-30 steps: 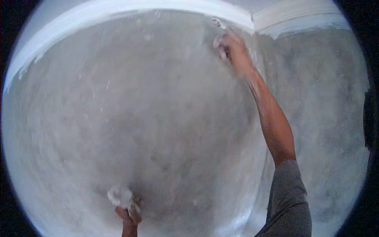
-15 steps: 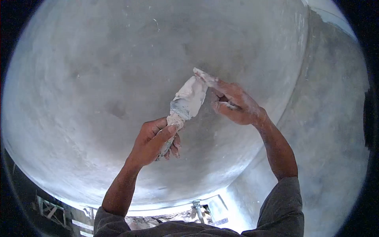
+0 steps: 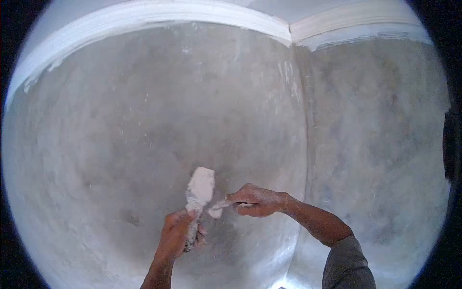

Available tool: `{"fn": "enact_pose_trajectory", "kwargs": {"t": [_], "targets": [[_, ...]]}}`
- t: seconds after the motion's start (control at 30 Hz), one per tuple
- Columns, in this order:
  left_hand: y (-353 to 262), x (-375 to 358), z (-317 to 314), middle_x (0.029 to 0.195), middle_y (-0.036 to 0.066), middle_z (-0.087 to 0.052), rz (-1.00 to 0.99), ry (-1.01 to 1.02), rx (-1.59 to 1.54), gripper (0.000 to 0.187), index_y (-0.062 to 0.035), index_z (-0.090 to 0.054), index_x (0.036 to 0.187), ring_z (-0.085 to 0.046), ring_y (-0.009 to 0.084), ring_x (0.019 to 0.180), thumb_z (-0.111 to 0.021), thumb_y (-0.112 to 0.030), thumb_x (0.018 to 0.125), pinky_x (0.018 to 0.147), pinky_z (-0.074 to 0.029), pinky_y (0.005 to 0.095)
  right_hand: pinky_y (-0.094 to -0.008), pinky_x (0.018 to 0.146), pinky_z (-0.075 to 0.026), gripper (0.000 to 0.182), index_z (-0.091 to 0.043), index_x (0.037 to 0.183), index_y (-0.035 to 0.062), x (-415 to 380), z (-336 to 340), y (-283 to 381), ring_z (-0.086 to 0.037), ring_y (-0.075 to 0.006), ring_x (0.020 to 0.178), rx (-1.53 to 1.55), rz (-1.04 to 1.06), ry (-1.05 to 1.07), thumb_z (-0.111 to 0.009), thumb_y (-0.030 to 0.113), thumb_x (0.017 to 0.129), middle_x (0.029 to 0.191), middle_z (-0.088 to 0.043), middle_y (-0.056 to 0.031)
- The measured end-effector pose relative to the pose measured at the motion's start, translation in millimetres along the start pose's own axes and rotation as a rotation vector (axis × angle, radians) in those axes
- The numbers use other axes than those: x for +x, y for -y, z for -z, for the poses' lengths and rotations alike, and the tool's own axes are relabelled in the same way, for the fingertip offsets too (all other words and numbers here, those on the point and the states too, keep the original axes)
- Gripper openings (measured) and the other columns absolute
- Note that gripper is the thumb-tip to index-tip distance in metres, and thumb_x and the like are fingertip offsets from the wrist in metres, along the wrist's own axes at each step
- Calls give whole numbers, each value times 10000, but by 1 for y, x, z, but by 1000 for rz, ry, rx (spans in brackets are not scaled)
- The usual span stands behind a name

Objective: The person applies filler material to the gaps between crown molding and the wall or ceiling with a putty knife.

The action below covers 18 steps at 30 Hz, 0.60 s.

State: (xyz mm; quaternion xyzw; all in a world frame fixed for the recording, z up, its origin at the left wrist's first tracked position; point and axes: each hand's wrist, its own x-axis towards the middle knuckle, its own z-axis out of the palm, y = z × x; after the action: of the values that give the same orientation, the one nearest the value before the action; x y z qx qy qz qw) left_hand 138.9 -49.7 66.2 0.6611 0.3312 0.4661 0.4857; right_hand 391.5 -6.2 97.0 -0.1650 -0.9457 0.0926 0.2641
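The view has swung back up from half a second ago: the white cornice band (image 3: pixel 159 12) along the top of the grey plastered wall (image 3: pixel 120 120) and the wall's inside corner (image 3: pixel 301 96) are in sight again, and the hands now sit low in the picture instead of at mid-height. The left hand (image 3: pixel 175 236) is closed round the handle of a broad flat putty-caked trowel blade (image 3: pixel 199 188), held upright near the wall. The right hand (image 3: pixel 255 200), a second ago stretched up to the cornice, has come down and grips a small white-smeared putty knife (image 3: pixel 217 208), its tip touching the blade's lower edge, seemingly taking on fresh putty.
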Motion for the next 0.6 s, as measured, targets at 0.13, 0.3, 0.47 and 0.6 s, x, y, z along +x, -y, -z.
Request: {"fn": "enact_pose_trajectory", "kwargs": {"t": [0.13,0.3,0.47,0.6], "targets": [[-8,0,2,607,82,-577,-248,-264,-40,274,-4,-551,846,-557,159,437,-467,-261,887,390,-436,264,-255,553,-428,307,-527,1121,60,-20,43,-6,-492,-92,637,282,-257,-229,-529,146,826,766,-530,1],[4,-1,5,605,57,-548,-551,-553,104,261,-4,-528,855,-535,126,449,-435,-242,910,414,-422,251,-222,583,-433,344,-516,1149,99,-21,164,-32,-509,-67,720,544,-105,-825,-483,225,831,845,-553,16],[25,11,21,599,44,-535,-752,-719,315,297,9,-522,871,-535,117,468,-405,-259,925,421,-419,253,-248,472,-410,183,-521,947,80,17,296,-55,-484,-114,549,588,-80,-1198,-446,188,819,688,-507,-19],[44,15,28,600,50,-544,-764,-767,396,332,24,-526,903,-542,122,478,-408,-286,920,431,-429,256,-242,414,-350,191,-503,927,79,50,357,-64,-435,-102,490,590,-140,-1193,-437,220,816,672,-494,-26]]}}
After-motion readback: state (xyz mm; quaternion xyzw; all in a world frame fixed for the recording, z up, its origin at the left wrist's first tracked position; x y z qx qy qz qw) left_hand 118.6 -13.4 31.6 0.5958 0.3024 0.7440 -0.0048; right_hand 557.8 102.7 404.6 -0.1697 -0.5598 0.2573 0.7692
